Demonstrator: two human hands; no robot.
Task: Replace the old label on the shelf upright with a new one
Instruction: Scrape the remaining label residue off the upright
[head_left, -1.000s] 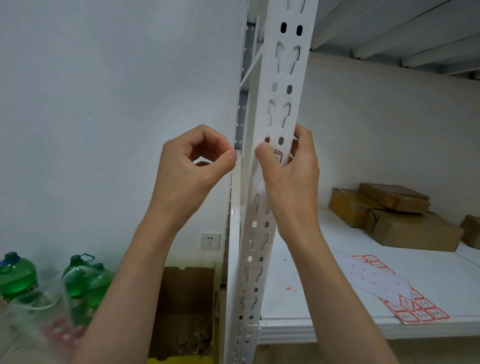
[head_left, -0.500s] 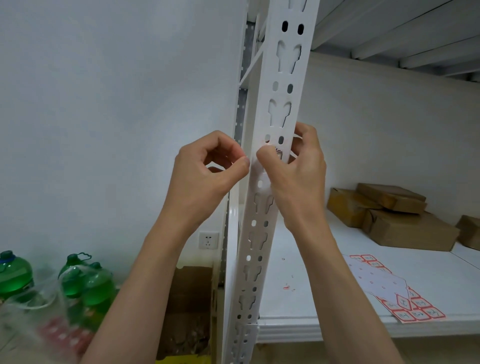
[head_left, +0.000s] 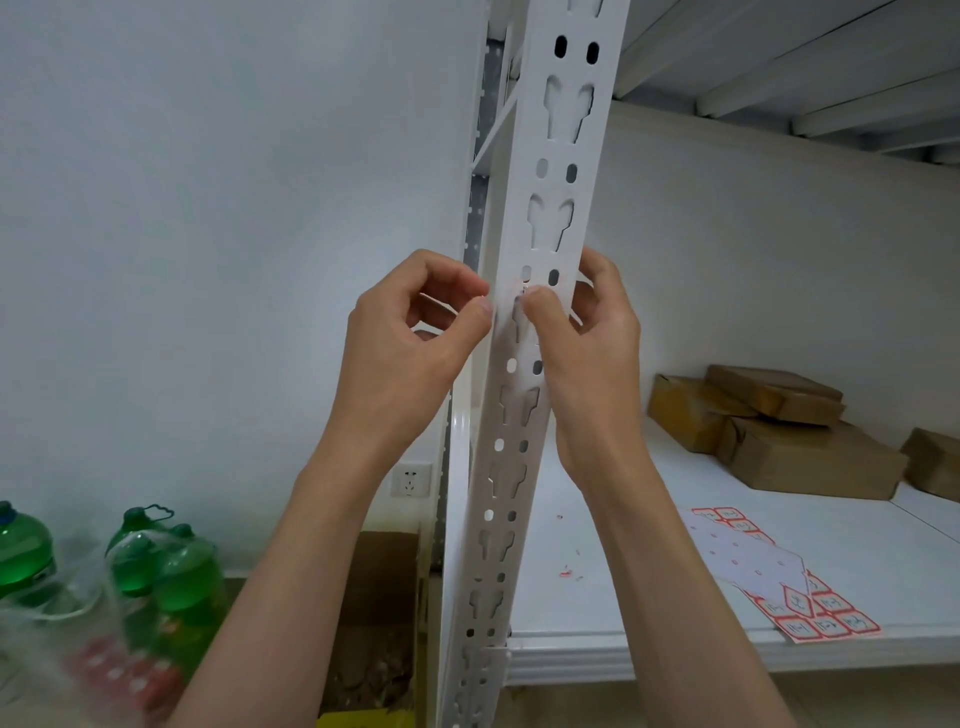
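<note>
The white perforated shelf upright (head_left: 558, 171) runs from top to bottom through the middle of the head view. A small remnant of the old label (head_left: 521, 285), with a trace of red, shows on its front just above my right thumb. My right hand (head_left: 592, 358) grips the upright, thumb pressed on the front and fingers curled behind it. My left hand (head_left: 400, 358) has its fingers curled, with thumb and forefinger pinching at the upright's left edge beside the label. A sheet of new red-bordered labels (head_left: 748, 561) lies on the shelf board (head_left: 649, 644) to the right.
Brown cardboard parcels (head_left: 779, 431) are stacked at the back of the shelf. Tiny red scraps lie on the board near the upright. Green bottles (head_left: 171, 566) in a plastic bag stand on the floor at left, and an open carton (head_left: 374, 597) sits below a wall socket (head_left: 410, 480).
My left hand has moved right from free air to the upright's left edge. My right thumb has stayed on the front of the upright.
</note>
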